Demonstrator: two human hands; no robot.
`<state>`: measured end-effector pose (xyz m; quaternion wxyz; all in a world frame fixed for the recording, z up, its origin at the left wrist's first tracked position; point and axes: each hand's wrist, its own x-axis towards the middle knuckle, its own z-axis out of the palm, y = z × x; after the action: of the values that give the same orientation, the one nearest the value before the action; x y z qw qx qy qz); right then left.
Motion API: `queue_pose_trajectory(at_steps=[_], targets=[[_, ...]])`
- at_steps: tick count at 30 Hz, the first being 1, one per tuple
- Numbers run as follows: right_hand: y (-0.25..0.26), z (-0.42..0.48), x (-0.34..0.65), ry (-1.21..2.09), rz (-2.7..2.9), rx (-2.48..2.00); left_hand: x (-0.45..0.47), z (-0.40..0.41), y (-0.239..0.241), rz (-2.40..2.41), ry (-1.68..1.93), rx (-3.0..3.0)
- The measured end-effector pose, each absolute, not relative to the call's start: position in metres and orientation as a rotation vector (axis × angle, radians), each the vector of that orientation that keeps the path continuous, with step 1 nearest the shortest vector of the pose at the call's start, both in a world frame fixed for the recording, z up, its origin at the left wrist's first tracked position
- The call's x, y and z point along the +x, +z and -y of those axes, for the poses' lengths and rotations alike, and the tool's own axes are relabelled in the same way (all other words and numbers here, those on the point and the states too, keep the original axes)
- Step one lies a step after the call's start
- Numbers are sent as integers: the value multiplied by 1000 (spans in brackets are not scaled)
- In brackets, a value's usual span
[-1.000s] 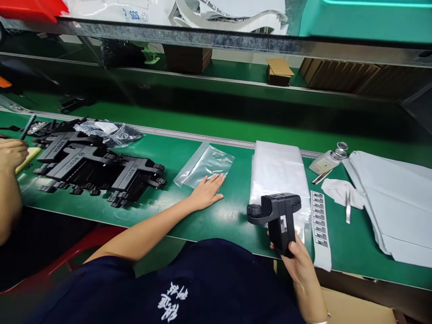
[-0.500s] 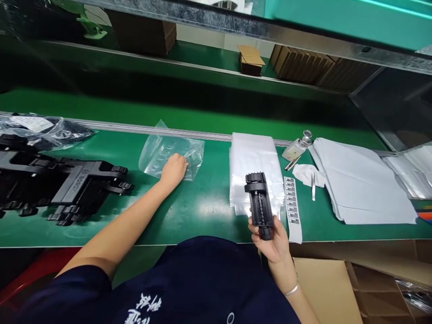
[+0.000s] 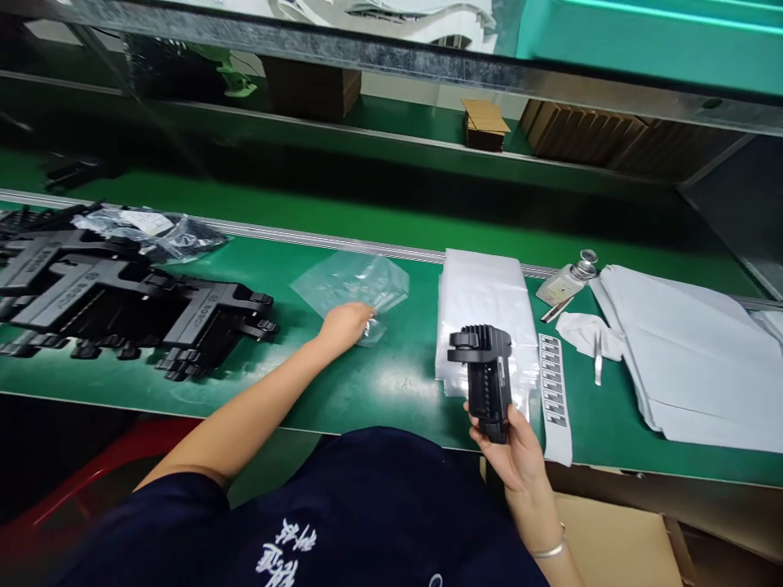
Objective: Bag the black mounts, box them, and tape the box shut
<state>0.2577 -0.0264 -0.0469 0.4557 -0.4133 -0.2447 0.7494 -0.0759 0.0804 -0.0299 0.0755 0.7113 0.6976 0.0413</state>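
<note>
My right hand [image 3: 517, 456] is closed round the lower end of a black plastic clamp-like holder [image 3: 486, 379], held upright with its ridged knob at the top. Behind it lies a stack of clear plastic bags [image 3: 483, 281]. My left hand [image 3: 346, 328] has its fingers pinched together at the near edge of a thin clear plastic bag [image 3: 348, 277] lying flat on the green bench. Something small and shiny shows at those fingertips; I cannot make out what it is.
Several black-and-grey holders [image 3: 201, 314] lie at left, before a bagged black bundle [image 3: 183, 236]. Right of the bag stack are a label strip [image 3: 554, 391], a pump bottle [image 3: 566, 281], tweezers [image 3: 598, 363], a white cloth [image 3: 575, 330] and white sheets [image 3: 691, 350]. A metal-edged shelf [image 3: 367, 61] spans above.
The view has swung left, showing more of the holders there. My right hand has turned the holder so more of its side shows. My left fingers have drawn towards the bag's near right edge.
</note>
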Motion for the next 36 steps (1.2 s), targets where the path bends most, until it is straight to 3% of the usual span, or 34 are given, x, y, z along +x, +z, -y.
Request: queue_pose_trajectory(at_steps=[6, 11, 13, 18, 24, 31, 36], targets=[[-34, 12, 262, 1748, 1054, -1091, -45, -41, -28, -1726, 214, 2123], [-36, -3, 237, 2146, 1344, -1001, -38, -29, -20, -1642, 434, 2214], [-44, -7, 230, 2164, 1277, -1065, -42, -23, -15, -1602, 391, 2320], [-55, -6, 216, 1799, 1158, -1298, -42, -7, -6, -1372, 294, 2460], [-51, -6, 198, 1775, 1055, -1261, -22, -7, 4, -1362, 339, 2509], [-52, -28, 176, 1462, 1314, -1149, 29, -4, 8, -936, 561, 2781], [-57, -34, 176, 1309, 1337, -1230, 37, -12, 29, -974, 737, 2662]])
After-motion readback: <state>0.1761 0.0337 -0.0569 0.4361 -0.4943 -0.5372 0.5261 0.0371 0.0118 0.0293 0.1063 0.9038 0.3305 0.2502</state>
